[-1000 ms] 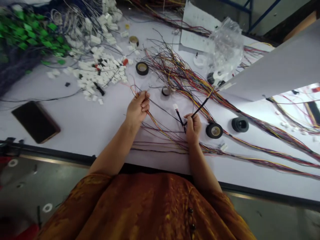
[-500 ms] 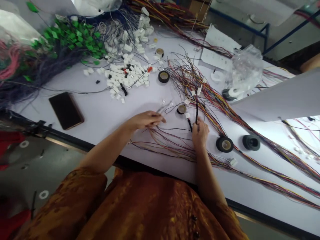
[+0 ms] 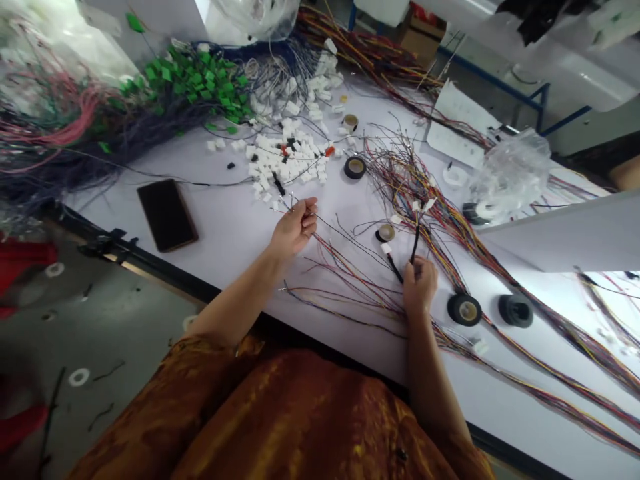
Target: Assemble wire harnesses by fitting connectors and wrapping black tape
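Across the table (image 3: 225, 233) at centre and lower right, long wires (image 3: 550, 400), clamped in the curled fingers of the right hand (image 3: 421, 285) just below two black branches (image 3: 415, 243), likely to anchor the bundle. At centre, thin strands (image 3: 345, 231) pinched between closed fingertips of the left hand (image 3: 293, 232), likely to keep them separate. At right, a crumpled clear bag (image 3: 515, 167), with contents, if any, too blurred to tell.
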A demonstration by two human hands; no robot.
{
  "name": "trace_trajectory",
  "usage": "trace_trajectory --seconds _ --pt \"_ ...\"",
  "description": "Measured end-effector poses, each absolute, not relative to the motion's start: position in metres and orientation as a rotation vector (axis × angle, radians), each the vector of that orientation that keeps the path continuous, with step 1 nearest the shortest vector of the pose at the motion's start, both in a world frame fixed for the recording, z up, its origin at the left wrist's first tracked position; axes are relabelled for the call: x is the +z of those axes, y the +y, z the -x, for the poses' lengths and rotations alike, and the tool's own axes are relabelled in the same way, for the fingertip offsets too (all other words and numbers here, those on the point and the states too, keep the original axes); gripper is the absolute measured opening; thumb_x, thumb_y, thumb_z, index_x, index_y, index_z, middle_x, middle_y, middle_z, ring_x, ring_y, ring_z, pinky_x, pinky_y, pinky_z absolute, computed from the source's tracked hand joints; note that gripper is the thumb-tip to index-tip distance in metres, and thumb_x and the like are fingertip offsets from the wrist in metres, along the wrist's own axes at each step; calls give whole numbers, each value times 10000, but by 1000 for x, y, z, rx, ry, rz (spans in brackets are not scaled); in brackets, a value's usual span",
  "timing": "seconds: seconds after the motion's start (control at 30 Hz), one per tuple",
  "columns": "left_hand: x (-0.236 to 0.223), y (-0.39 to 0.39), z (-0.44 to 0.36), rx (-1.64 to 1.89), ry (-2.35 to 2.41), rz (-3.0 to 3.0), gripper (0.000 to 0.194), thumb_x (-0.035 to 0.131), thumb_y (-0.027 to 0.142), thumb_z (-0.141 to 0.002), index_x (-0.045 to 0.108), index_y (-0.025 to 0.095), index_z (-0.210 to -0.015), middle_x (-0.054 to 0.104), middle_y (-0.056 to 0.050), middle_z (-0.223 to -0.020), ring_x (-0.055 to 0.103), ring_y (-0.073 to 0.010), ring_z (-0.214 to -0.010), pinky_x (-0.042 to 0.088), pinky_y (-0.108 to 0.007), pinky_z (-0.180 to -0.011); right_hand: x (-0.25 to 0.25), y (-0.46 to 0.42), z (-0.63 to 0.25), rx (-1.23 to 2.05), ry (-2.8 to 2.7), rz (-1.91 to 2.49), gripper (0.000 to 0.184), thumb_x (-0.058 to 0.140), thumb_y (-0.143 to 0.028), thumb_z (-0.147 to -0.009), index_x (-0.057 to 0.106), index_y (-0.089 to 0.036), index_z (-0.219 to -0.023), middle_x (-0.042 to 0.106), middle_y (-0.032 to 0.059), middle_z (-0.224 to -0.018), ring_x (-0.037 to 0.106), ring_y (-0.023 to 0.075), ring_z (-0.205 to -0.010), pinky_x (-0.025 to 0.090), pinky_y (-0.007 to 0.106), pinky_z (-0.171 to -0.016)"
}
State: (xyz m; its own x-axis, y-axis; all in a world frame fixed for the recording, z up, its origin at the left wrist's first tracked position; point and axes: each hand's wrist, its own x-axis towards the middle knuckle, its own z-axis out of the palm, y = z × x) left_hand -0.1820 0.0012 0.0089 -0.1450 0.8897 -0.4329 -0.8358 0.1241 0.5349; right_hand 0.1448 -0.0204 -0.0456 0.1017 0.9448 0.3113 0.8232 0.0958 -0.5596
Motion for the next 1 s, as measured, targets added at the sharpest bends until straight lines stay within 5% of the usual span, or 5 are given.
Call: trace_trajectory --seconds 0.2,0.5,0.63,0.83,1.0 --pt "16 -1 193 1441 832 -123 282 451 136 -997 659 101 -810 543 7 -658 421 -14 -465 350 -134 -431 1 -25 -110 146 -1868 1438 215 492 -312 -929 635 -181 -1022 682 141 -1075 613 261 -1077 467 483 -982" --pt "17 6 214 1412 819 -76 310 500 283 -1003 577 160 -729 334 65 -504 325 -36 -401 331 -157 -412 9 16 6 1410 -2051 1063 302 529 -408 -939 631 -203 -1136 744 69 -1043 695 176 -960 544 350 -887" --pt "16 2 217 1457 921 -231 346 540 388 -977 585 159 -721 456 44 -545 457 -52 -453 449 -195 -511 -15 50 6 1561 -1958 1163 356 470 -484 -934 672 -198 -1001 739 72 -935 687 171 -825 568 336 -770" --pt "17 -3 221 1476 1073 -543 362 543 445 -963 669 145 -805 692 -49 -805 672 -113 -701 522 -239 -713 1 82 -12 904 -1942 1334 318 536 -433 -896 675 -171 -1010 720 104 -1037 659 215 -982 502 412 -935" --pt "26 -8 223 1427 1274 -799 329 567 431 -949 714 156 -845 722 -75 -849 689 -143 -781 478 -227 -701 26 56 28 1552 -2059 1055 318 623 -430 -858 658 -191 -1064 728 55 -1032 677 172 -938 535 340 -866"
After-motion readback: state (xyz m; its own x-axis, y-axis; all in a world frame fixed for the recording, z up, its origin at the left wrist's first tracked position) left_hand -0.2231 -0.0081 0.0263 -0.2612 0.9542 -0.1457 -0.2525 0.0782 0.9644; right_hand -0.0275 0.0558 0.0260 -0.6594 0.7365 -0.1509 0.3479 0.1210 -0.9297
